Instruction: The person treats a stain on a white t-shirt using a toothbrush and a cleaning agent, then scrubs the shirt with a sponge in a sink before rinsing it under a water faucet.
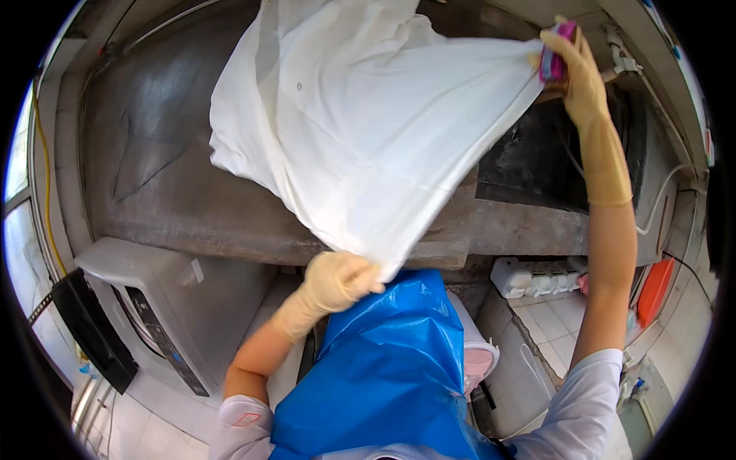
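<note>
A large white cloth (368, 115), possibly a garment with a button, spreads over a dark stone-like counter (190, 207). My left hand (339, 282), in a pale latex glove, grips its near corner just above my blue plastic apron (391, 368). At the upper right, my gloved right hand (578, 69) is closed around a purple scrubbing brush (558, 54). The brush touches or lies very close to the cloth's far right corner. Whether the right fingers also pinch the cloth is hidden. The cloth is stretched between the two hands.
A dark sink basin (529, 155) is sunk into the counter's right side, with a white pipe and valve (624, 63) beyond. A grey front-loading washing machine (167, 310) stands left. White plastic jugs (535, 279), a pink-lined bucket (480, 359) and an orange-red object (655, 290) are at right. Bent wire (126, 155) lies left.
</note>
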Demonstrator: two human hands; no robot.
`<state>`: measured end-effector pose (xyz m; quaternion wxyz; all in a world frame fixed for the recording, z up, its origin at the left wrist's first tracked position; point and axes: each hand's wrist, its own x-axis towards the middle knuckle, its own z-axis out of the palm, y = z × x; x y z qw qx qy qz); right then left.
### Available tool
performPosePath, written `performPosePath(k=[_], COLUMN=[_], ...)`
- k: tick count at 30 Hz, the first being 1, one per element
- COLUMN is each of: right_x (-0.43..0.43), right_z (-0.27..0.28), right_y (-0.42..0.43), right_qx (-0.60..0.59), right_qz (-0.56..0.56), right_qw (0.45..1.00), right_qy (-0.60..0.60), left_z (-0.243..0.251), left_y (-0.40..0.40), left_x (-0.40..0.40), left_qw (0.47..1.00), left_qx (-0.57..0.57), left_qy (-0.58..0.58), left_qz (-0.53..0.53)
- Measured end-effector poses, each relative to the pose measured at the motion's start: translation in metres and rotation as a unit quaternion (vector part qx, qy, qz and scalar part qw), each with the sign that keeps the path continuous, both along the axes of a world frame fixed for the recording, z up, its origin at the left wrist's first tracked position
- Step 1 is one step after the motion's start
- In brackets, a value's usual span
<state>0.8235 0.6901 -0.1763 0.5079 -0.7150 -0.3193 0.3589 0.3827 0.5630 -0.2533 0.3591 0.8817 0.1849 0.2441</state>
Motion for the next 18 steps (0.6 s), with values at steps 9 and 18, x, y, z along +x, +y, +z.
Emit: performPosePath(k=[9, 18], right_x=[0.079, 0.063], right_z=[-0.035, -0.194], right_y=[0.020, -0.112], right_qx=[-0.022, -0.122], right_qz=[0.096, -0.101], right_qw=[0.995, 0.954], right_qy=[0.019, 0.256], left_z=[0.025, -0.049], left_y=[-0.013, 0.289], left_x=[0.155, 0.145], left_qw=[0.991, 0.814], left_qx=[-0.109, 0.266], left_qy=[0.058, 0.324], left_qz=[-0.050, 0.401])
